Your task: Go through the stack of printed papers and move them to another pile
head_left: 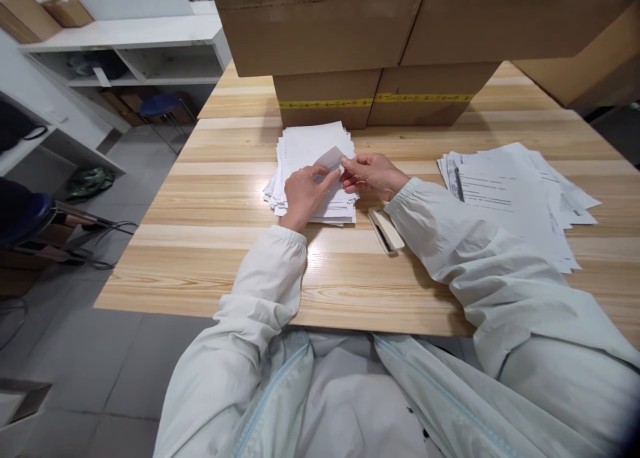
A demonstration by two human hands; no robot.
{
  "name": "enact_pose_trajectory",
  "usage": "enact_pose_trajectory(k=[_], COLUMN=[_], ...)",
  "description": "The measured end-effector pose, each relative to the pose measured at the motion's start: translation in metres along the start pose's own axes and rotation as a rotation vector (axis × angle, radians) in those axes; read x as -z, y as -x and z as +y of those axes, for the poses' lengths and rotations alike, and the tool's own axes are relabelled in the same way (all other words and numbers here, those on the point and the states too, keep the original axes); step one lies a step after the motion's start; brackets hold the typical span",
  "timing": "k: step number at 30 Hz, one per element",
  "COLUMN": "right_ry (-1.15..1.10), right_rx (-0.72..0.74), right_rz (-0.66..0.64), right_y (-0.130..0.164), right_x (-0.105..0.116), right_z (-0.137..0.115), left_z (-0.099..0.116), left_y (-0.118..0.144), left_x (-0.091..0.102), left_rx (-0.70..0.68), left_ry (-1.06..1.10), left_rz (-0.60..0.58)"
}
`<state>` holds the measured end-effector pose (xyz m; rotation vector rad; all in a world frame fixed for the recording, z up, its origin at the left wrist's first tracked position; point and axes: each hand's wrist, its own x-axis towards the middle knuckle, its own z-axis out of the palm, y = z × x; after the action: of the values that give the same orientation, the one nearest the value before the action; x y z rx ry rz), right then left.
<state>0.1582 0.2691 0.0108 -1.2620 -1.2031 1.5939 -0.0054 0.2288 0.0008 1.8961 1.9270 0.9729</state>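
A stack of white papers lies on the wooden table in front of me. Over it a small sheet of paper is raised at an angle. My right hand pinches this sheet at its right edge between thumb and fingers. From the left, my left hand reaches over the stack, its thumb and curled fingers closed on the sheet's lower part. The fingertips of both hands nearly meet. Just below my right wrist a cream stapler rests on the table.
To the right, another fanned pile of printed papers lies partly behind my right sleeve. Large cardboard boxes are stacked at the table's back. White shelving and a blue stool stand beyond the left edge.
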Motion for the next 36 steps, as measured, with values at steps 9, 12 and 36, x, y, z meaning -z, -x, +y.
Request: enact_pose_trajectory(k=[9,12,36], right_ry=[0.002,0.001,0.205], right_rx=[-0.006,-0.006,0.06], right_rz=[-0.009,-0.009,0.163], right_y=[0.001,0.002,0.006], right_x=[0.0,0.0,0.008], right_z=[-0.001,-0.001,0.003], left_z=[0.001,-0.003,-0.008], left_y=[0.002,0.0,-0.002], left_x=[0.0,0.0,0.025], left_rx=[-0.076,-0.065,-0.179], left_ry=[-0.049,-0.027,-0.035], left_rz=[-0.044,-0.037,0.497])
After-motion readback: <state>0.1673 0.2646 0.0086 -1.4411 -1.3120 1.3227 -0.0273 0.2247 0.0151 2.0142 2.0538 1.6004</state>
